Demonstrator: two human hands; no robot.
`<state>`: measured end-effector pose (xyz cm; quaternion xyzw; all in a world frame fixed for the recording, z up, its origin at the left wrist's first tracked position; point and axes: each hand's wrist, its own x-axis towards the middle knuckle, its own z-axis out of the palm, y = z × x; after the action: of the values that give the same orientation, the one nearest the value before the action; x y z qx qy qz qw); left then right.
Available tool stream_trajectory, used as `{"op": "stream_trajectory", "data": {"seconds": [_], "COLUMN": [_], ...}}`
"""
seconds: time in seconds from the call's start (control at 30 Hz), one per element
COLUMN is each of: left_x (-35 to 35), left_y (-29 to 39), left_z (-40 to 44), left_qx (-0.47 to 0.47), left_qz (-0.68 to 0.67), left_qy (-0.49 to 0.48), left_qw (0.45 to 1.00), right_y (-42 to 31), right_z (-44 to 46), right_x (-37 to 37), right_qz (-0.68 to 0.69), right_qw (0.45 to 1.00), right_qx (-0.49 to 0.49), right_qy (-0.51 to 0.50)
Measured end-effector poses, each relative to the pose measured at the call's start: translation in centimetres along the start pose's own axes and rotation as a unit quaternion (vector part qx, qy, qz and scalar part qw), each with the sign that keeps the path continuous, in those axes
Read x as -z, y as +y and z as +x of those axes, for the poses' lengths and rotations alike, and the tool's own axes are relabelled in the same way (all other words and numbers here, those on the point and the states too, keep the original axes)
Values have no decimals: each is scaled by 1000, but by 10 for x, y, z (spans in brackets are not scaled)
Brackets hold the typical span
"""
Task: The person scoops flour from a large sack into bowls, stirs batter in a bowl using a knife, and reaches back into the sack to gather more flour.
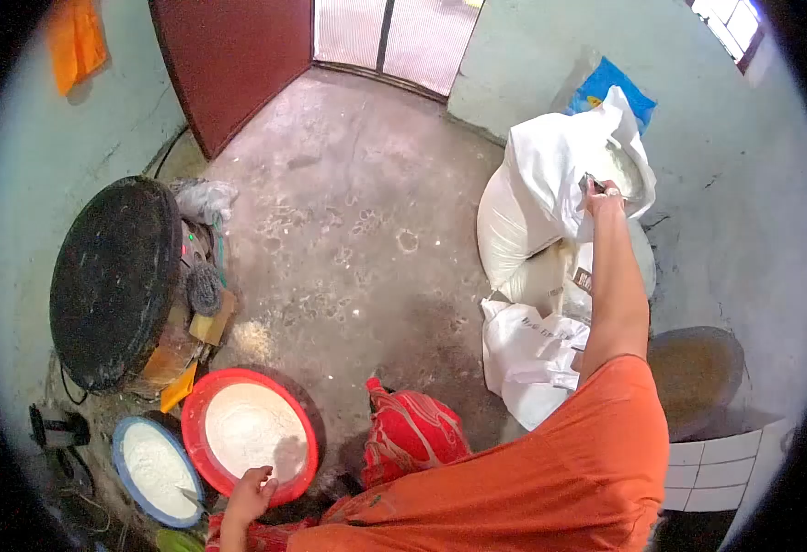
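Observation:
My right arm reaches out to the upper right, where my right hand [606, 197] is closed at the mouth of an upright white sack [534, 198]. Between its fingers shows a small dark piece that I cannot make out. White powder [617, 170] lies inside the sack's opening. My left hand [251, 494] hangs over the near rim of a red basin [194, 416], fingers loosely bent and apart, with nothing seen in them. Pale flour-like powder [249, 428] fills much of this basin. Beside it stands a blue basin [127, 474] of white powder, with a utensil handle [192, 498] sticking out.
A machine with a round black lid [114, 281] stands on the left. Another white sack [534, 354] lies below the upright one, and a blue packet [629, 97] leans behind. A dark red door [242, 64] stands ajar. Red patterned cloth [412, 432] is near my legs.

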<state>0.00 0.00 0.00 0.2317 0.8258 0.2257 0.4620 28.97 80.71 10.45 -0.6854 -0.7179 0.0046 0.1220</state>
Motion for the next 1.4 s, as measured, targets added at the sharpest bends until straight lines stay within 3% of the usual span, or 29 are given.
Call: {"op": "stream_trajectory", "data": {"seconds": [0.07,0.1,0.13,0.2,0.23,0.27,0.3,0.33,0.43,0.5,0.63,0.7,0.77,0.87,0.9,0.97,1.03,1.1,1.17,1.2,1.23,1.27,1.3,1.37,1.4], "left_x": [4,-13,-5,20,27,29,32,33,42,42,33,30,13,1,-4,-19,-32,-45,-60,-59,-61,-69,-68,-68,-70], "left_y": [0,-8,-8,-4,1,5,8,10,13,17,20,23,16,11,10,-4,-17,-27,-32,-32,-32,-32,-32,-37,-41], "left_z": [11,-14,-3,-19,-23,-24,-27,-30,-39,-44,-53,-68,-67,-78,-85,-101,-112,-122,-135,-143,-150,-148,-153,-157,-156], "left_qx": [-37,-45,-77,-89,-94,-119,-143,-160,-197,-197,-243,-239,-257,-187,-158,-146,-125,-105,-139,-146,-152,-122,-120,-160,-173], "left_qz": [13,-8,35,97,98,103,109,102,134,138,211,233,230,256,264,262,236,206,180,108,37,163,159,142,134], "left_qy": [10,-5,12,31,37,51,64,72,81,99,100,92,122,77,53,59,64,28,93,84,76,106,109,181,207], "left_qw": [999,999,996,991,990,986,982,979,968,966,941,938,931,945,950,952,962,973,969,980,985,973,974,960,954], "right_y": [9,14,13,5,-1,-7,-8,36,-55,-75,-129,-132,-160,-206,-224,-222,-238,-254,-261,-266,-273,-276,-278,-287,-289], "right_z": [15,4,6,5,1,-3,-6,60,-55,-74,-148,-154,-193,-284,-333,-350,-395,-469,-498,-515,-568,-576,-585,-604,-617], "right_x": [-2,26,34,45,54,63,69,28,114,132,162,134,139,133,136,108,66,71,39,19,40,18,-1,-26,-52], "right_qz": [68,173,366,775,857,885,895,816,877,870,879,845,829,759,757,636,667,572,485,485,510,474,410,291,277], "right_qw": [997,984,925,581,430,366,351,555,412,438,445,502,481,515,551,576,548,598,607,603,638,633,669,690,717], "right_qx": [10,-32,-102,-251,-282,-285,-273,-158,-243,-224,-136,-33,-80,-44,-49,-41,-32,-43,-28,-15,-15,-7,9,76,136], "right_qy": [23,20,7,11,23,31,30,-44,38,38,-108,-181,-276,-396,-348,-513,-503,-559,-629,-633,-576,-612,-620,-659,-626]}}
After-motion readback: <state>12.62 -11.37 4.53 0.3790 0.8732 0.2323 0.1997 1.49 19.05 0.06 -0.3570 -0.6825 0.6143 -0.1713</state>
